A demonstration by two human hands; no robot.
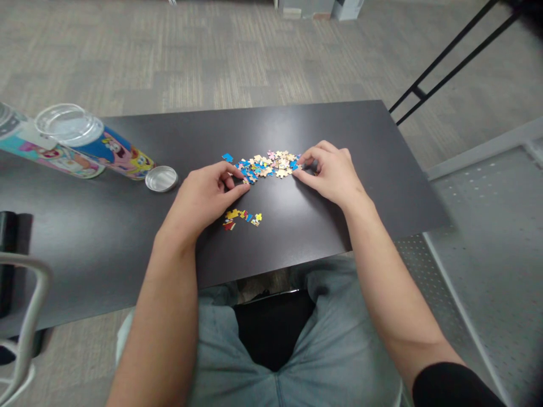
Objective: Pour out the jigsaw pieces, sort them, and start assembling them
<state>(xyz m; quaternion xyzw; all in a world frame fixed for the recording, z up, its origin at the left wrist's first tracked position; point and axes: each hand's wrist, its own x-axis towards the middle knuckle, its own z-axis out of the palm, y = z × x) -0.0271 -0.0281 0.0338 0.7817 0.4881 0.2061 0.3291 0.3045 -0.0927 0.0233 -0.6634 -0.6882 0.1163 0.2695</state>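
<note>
A loose pile of jigsaw pieces [265,165], blue, cream, yellow and pink, lies on the dark table [297,226]. At its left edge is my left hand [207,195], thumb and forefinger closed in a pinch on a jigsaw piece, its other fingers curled. My right hand [328,172] pinches at the pile's right edge, its thumb and forefinger closed around a piece there. Nearer to me, below the left fingertips, lies a small group of mostly yellow, red and blue pieces [242,216]; some of them seem to touch.
Two cartoon-printed canisters, a blue one [123,151] and a teal one [51,154], stand at the left, with a round clear lid [162,178] beside them. A black object [8,265] and a white curved tube [36,299] are at the far left. The table's right edge borders a grey perforated panel [487,237].
</note>
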